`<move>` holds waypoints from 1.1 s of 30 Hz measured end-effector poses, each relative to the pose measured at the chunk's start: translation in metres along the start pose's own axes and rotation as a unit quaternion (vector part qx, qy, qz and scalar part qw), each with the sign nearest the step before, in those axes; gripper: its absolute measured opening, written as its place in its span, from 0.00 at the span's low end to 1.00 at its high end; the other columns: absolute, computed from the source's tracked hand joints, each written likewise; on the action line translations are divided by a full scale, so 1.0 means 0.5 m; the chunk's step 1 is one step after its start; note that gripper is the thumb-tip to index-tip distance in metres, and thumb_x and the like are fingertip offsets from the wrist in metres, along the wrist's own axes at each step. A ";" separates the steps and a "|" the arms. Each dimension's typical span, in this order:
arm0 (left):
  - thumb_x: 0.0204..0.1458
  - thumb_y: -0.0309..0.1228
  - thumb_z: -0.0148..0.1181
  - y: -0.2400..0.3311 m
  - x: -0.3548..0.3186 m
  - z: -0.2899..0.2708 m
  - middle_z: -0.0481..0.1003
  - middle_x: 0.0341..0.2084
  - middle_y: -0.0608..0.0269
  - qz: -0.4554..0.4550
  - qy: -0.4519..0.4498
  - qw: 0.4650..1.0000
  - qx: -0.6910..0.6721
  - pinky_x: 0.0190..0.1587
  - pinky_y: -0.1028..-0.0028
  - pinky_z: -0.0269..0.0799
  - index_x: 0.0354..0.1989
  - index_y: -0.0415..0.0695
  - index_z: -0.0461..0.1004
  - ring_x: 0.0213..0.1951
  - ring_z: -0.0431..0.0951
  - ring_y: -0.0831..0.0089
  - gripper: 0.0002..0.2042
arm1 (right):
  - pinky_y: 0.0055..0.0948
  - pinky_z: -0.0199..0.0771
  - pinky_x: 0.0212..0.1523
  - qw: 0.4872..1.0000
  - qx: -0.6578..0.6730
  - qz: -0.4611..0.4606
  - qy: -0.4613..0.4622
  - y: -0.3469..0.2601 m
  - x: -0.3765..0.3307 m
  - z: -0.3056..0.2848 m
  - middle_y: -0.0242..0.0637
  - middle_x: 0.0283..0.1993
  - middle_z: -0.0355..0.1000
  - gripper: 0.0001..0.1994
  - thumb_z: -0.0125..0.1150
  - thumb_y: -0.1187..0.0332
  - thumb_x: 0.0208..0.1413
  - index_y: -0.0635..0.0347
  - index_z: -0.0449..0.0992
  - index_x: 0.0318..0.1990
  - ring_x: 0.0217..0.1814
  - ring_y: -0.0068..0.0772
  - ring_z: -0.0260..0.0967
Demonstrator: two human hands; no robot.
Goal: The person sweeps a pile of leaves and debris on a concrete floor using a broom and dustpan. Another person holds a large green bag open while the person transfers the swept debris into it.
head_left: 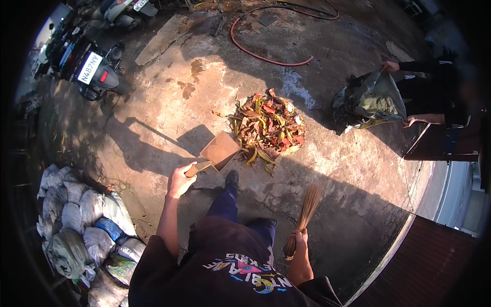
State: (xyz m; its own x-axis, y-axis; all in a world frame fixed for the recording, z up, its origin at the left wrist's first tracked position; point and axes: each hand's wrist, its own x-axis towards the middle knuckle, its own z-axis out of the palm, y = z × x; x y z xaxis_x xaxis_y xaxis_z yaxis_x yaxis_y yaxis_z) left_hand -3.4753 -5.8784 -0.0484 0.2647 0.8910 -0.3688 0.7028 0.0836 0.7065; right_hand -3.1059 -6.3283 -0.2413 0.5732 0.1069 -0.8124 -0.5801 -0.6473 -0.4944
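My left hand (180, 181) is closed around the handle of a brown dustpan (219, 149). The pan's wide end is beside the near left edge of a heap of dry leaves (270, 123), red, brown and yellow, on the concrete. Whether the pan touches the ground I cannot tell. In my right hand (300, 237) is a stick broom (310, 204), gripped near its bound end. Its bristles point away from me, apart from the leaves. At the right, another person's hands (391, 66) hold a greyish-green sack (381, 97) spread wide, its mouth partly in view.
Several stuffed sacks (82, 207) are piled at the lower left. Parked motorbikes (99, 74) stand at the upper left. A red hose (245, 48) curls over the ground beyond the leaves. A brown ribbed metal panel (424, 261) borders the lower right.
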 end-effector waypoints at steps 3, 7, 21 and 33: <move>0.42 0.27 0.60 -0.057 0.134 -0.029 0.77 0.27 0.58 -0.022 -0.019 0.999 0.028 0.35 0.74 0.70 0.52 0.52 0.73 0.27 0.73 0.77 0.23 | 0.33 0.67 0.15 0.999 0.004 0.032 0.000 -0.105 0.043 0.088 0.35 0.24 0.64 0.18 0.54 0.80 0.43 0.54 0.64 0.44 0.20 0.34 0.67; 0.42 0.24 0.58 -0.110 0.272 -0.080 0.75 0.24 0.60 -0.041 -0.073 0.996 0.044 0.33 0.75 0.68 0.52 0.48 0.72 0.26 0.69 0.80 0.23 | 0.33 0.67 0.16 0.999 -0.035 0.022 0.007 -0.224 0.185 0.192 0.37 0.25 0.66 0.16 0.54 0.78 0.45 0.54 0.63 0.43 0.19 0.34 0.67; 0.38 0.20 0.61 0.044 0.581 0.058 0.74 0.30 0.54 -0.017 -0.171 0.966 0.196 0.38 0.70 0.69 0.51 0.56 0.74 0.33 0.76 0.63 0.27 | 0.34 0.68 0.23 0.968 -0.206 -0.141 0.030 -0.642 0.727 0.533 0.39 0.26 0.69 0.18 0.58 0.71 0.43 0.57 0.68 0.46 0.24 0.35 0.68; 0.38 0.22 0.62 0.134 0.656 0.145 0.73 0.28 0.55 -0.009 -0.142 0.961 0.235 0.37 0.65 0.69 0.49 0.55 0.74 0.32 0.74 0.55 0.25 | 0.34 0.74 0.40 0.885 -0.403 -0.046 -0.228 -0.593 0.482 0.794 0.44 0.41 0.75 0.35 0.63 0.59 0.41 0.56 0.63 0.60 0.39 0.37 0.75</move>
State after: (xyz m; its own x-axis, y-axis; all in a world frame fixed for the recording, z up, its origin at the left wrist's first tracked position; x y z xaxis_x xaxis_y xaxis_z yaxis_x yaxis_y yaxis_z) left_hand -3.2935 -5.6128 -0.1662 0.3718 0.7279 -0.5761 0.9124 -0.1721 0.3714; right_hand -3.0257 -5.8111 -0.4130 0.1965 0.3617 -0.9114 0.1631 -0.9286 -0.3334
